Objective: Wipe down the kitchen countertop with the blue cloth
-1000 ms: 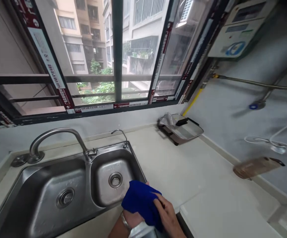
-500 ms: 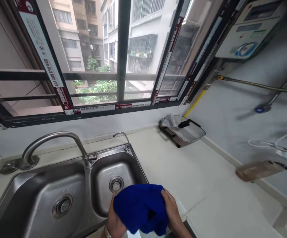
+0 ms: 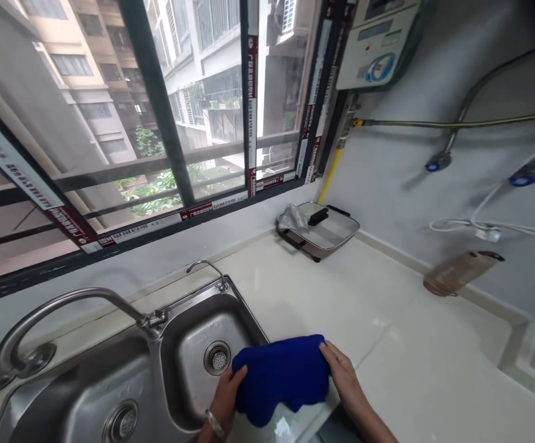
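Overhead and ahead, a large window [image 3: 157, 92] in dark frames takes up the upper left. Below it runs a pale worktop [image 3: 415, 363], with a steel double sink [image 3: 156, 381] set in at the left. High on the wall at the right hangs a white box-shaped appliance [image 3: 364, 55]. A lidded pan [image 3: 327, 251] stands near the back corner of the worktop, and a tall curved faucet [image 3: 87, 293] arches behind the sink. Beside the right-hand wall is a brown container [image 3: 456, 277].

Nearest the viewer, a blue cloth [image 3: 281, 375] is held up in front of the sink's near right corner. The left hand [image 3: 225, 394] pinches its left side, thumb on the front; the right hand [image 3: 341, 372] grips its upper right corner. The handling looks midway: the cloth is lifted and spread between both hands, its lower edge uneven, neither folded flat nor set down; releasing it remains undone.

Several fingers are hidden behind the cloth, and so is part of the worktop's near edge. Something pale and glossy shows under the cloth, but what it is cannot be told. The larger basin is cut off by the bottom of the view, as are both forearms. On the left wrist sits a small bracelet [image 3: 214, 424], its details unclear.
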`<state>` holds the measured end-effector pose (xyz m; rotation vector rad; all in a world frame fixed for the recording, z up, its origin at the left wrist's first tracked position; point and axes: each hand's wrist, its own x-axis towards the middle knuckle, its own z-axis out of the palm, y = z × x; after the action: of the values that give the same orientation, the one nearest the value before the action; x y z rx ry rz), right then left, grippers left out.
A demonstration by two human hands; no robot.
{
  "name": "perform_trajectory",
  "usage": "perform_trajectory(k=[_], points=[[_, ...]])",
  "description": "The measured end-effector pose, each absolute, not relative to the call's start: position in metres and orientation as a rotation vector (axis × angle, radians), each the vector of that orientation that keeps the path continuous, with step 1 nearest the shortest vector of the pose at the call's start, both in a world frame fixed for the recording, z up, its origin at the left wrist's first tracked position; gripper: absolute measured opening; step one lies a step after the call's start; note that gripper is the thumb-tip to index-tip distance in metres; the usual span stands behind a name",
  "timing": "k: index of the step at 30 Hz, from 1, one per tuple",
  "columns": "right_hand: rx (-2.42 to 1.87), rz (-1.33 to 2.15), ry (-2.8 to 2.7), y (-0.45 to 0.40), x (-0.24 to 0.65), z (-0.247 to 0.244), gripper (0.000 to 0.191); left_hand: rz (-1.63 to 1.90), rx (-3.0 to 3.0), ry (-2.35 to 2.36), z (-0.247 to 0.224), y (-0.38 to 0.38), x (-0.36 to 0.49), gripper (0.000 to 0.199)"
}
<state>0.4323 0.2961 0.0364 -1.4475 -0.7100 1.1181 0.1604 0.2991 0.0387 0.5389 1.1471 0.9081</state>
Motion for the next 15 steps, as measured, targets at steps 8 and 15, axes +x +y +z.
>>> perform_trajectory(k=[8, 15], points=[[-1.251, 0.862, -0.567, 0.332, 0.476, 0.073, 0.059, 1.058, 1.112, 1.084, 0.114, 0.372, 0.211, 0.062], [-1.516, 0.883, -0.703, 0.305, 0.505, 0.024, 0.053, 0.94, 1.008, 1.252, 0.037, 0.349, 0.241, 0.071]])
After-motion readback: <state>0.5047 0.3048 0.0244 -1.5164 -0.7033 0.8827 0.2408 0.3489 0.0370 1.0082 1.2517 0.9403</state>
